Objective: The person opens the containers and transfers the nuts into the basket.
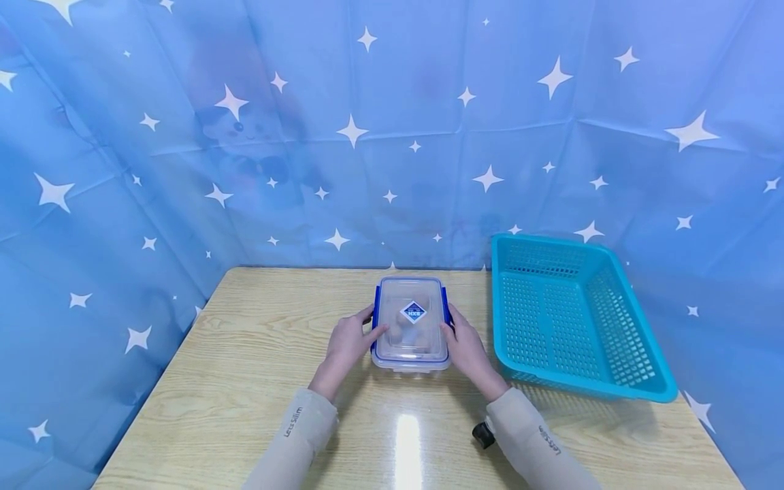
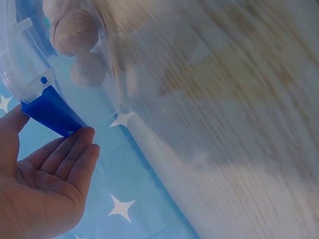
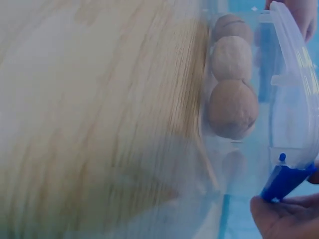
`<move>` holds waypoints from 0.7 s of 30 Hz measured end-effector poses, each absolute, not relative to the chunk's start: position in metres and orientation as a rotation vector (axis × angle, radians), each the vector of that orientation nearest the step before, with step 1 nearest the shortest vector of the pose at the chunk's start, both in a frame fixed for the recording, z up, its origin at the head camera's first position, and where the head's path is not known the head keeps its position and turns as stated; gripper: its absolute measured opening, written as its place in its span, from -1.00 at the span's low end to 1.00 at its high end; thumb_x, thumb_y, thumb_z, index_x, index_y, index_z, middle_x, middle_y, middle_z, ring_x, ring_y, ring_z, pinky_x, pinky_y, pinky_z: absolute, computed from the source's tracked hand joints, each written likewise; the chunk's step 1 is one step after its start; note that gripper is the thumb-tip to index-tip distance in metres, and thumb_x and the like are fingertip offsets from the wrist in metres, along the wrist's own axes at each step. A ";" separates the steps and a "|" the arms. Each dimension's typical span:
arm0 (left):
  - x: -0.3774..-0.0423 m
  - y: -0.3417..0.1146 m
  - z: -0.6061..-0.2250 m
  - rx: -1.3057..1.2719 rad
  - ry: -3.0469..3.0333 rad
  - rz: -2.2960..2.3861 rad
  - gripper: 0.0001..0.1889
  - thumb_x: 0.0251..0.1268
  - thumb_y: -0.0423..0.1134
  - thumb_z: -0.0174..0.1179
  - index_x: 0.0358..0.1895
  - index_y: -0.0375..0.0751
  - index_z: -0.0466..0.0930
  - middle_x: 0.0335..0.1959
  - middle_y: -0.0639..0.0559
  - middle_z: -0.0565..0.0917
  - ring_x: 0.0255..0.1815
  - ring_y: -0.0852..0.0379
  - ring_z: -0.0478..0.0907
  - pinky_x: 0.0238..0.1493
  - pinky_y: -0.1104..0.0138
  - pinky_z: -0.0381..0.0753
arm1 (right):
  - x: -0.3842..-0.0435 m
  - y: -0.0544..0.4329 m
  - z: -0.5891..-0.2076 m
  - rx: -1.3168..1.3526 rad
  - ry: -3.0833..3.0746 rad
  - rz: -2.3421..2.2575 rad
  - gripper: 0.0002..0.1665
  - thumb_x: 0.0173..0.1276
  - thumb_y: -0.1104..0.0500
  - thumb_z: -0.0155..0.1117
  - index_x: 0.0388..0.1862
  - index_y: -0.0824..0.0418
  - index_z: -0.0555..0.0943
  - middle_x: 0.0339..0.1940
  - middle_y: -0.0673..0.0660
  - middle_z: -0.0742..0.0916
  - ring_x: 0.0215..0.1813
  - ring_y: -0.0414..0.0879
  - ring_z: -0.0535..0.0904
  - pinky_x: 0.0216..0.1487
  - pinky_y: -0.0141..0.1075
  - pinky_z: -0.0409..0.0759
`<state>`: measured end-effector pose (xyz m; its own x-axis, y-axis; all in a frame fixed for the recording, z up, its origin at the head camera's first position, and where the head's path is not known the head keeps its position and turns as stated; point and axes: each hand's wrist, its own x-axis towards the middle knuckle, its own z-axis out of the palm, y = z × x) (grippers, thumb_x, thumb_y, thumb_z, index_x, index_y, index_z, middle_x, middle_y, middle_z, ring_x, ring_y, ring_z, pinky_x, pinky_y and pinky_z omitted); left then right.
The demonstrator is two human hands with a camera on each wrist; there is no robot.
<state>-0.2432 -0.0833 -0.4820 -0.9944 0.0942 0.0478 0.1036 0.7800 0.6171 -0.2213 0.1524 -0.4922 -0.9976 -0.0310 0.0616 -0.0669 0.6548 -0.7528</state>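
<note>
A clear plastic food container with blue side clips lies on the table, its lid on and a blue-and-white label on top. Several round brown walnut-like things sit inside it. My left hand grips the left side, thumb over the lid's edge. In the left wrist view its fingertips touch the lower end of a blue clip. On the right side my right hand holds the container likewise, thumb on top. Its fingers meet the other blue clip, partly cut off by the right wrist view's edge.
A turquoise perforated basket stands to the right, close beside my right forearm. The wooden table ends at a blue curtain with white stars. A black device is at my right wrist.
</note>
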 end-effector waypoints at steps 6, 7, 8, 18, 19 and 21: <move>-0.244 -0.084 -0.479 -0.144 -2.960 -1.032 -0.31 0.35 0.12 0.24 0.45 -0.10 0.37 0.29 -0.12 0.61 0.32 -0.14 0.54 0.34 0.02 0.56 | -0.221 0.152 -0.496 -0.037 -2.752 1.488 -0.36 0.65 0.10 -0.12 0.55 0.41 0.14 0.51 0.44 0.34 0.51 0.33 0.28 0.47 0.14 0.36; -0.244 -0.084 -0.479 -0.142 -2.961 -1.036 -0.31 0.35 0.12 0.24 0.45 -0.10 0.37 0.29 -0.12 0.61 0.33 -0.14 0.54 0.34 0.01 0.55 | -0.221 0.152 -0.496 -0.051 -2.731 1.507 -0.37 0.65 0.11 -0.11 0.54 0.42 0.17 0.50 0.45 0.36 0.50 0.34 0.29 0.46 0.15 0.37; -0.244 -0.084 -0.479 -0.141 -2.961 -1.041 -0.31 0.35 0.11 0.24 0.45 -0.10 0.36 0.30 -0.13 0.60 0.33 -0.14 0.54 0.34 0.01 0.55 | -0.222 0.152 -0.497 -0.061 -2.712 1.519 -0.39 0.65 0.12 -0.10 0.52 0.43 0.19 0.48 0.45 0.37 0.49 0.34 0.30 0.46 0.15 0.37; -0.248 -0.089 -0.479 -0.137 -2.945 -1.062 -0.30 0.34 0.11 0.25 0.45 -0.15 0.36 0.28 -0.13 0.61 0.31 -0.15 0.55 0.34 0.01 0.54 | -0.230 0.145 -0.503 -0.006 -2.634 1.270 -0.53 0.59 0.26 -0.04 0.35 0.50 0.42 0.27 0.48 0.58 0.28 0.38 0.54 0.31 0.17 0.53; -0.248 -0.089 -0.479 -0.138 -2.944 -1.061 -0.30 0.35 0.11 0.24 0.45 -0.15 0.36 0.28 -0.13 0.61 0.31 -0.15 0.55 0.34 0.01 0.55 | -0.230 0.144 -0.503 -0.004 -2.634 1.255 -0.53 0.58 0.27 -0.04 0.34 0.51 0.42 0.25 0.48 0.59 0.27 0.38 0.55 0.30 0.17 0.54; -0.248 -0.089 -0.479 -0.138 -2.940 -1.065 -0.30 0.35 0.11 0.24 0.45 -0.16 0.36 0.28 -0.13 0.61 0.31 -0.16 0.55 0.34 0.01 0.55 | -0.231 0.143 -0.502 -0.005 -2.647 1.231 -0.53 0.59 0.27 -0.05 0.34 0.51 0.42 0.23 0.49 0.61 0.25 0.38 0.56 0.30 0.17 0.54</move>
